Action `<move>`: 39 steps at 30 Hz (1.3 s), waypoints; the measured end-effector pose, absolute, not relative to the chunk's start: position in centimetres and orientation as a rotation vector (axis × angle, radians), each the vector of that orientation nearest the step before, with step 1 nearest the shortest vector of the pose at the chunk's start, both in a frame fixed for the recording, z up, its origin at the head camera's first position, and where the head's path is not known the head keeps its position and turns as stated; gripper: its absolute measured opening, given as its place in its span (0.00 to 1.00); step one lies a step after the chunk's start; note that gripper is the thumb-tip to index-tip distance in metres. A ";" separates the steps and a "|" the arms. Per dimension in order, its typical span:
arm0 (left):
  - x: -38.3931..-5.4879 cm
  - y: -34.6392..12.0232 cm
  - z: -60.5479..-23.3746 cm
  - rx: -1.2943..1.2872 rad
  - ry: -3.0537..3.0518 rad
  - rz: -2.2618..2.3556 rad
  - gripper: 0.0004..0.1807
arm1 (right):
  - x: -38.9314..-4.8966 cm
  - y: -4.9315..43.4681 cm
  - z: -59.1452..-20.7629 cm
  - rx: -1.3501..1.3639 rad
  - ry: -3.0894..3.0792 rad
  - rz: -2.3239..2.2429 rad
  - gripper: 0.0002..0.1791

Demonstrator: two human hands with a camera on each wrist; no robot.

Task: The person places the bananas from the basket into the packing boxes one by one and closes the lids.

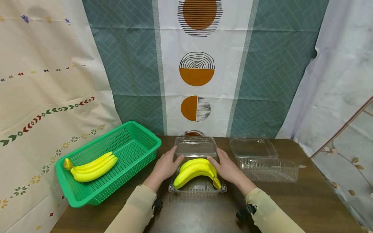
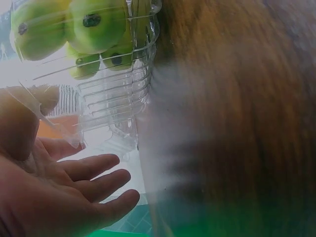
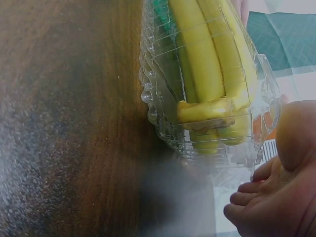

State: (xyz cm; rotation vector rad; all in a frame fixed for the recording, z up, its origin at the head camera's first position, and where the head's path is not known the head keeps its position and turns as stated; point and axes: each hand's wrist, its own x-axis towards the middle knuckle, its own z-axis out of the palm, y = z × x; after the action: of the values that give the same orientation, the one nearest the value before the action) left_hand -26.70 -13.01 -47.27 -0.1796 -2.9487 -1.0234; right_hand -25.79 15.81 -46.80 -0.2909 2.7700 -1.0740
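Yellow bananas point(image 1: 193, 171) with greenish tips lie in a clear plastic clamshell box point(image 1: 198, 188) in the middle of the table. Its lid point(image 1: 194, 147) is folded back toward the curtain. My left hand point(image 1: 166, 164) is at the box's left side, thumb by the rim, other fingers extended along the outside. On the opposite side is my right hand point(image 1: 228, 167), its thumb close to the bananas and its fingers reaching toward the lid hinge. In the right wrist view the banana stem point(image 3: 207, 112) shows through the ribbed wall, with my fingers just outside it.
A green plastic basket point(image 1: 115, 189) stands at the left with another bunch of bananas point(image 1: 94, 167) in it. To the right sits a second clear clamshell box point(image 1: 266, 170), lid open. A patterned curtain point(image 1: 137, 64) hangs behind the brown table point(image 1: 316, 202).
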 end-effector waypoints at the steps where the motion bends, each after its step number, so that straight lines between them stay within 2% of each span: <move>1: -26.7 -13.0 -47.3 -0.180 -2.949 -1.029 0.41 | -25.8 15.8 -46.8 -0.292 2.769 -1.075 0.57; 18: -26.9 -12.7 -46.9 -0.174 -2.923 -1.035 0.41 | -25.8 15.6 -46.3 -0.299 2.756 -1.111 0.56; 39: -26.5 -12.7 -45.4 -0.238 -2.843 -1.081 0.45 | -25.8 15.7 -45.4 -0.291 2.781 -1.147 0.56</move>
State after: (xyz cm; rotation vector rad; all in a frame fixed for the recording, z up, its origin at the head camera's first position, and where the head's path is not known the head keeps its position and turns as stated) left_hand -26.48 -12.73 -45.35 -0.2382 -2.8433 -1.0806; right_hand -25.79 15.65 -45.36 -0.2909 2.7805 -1.1466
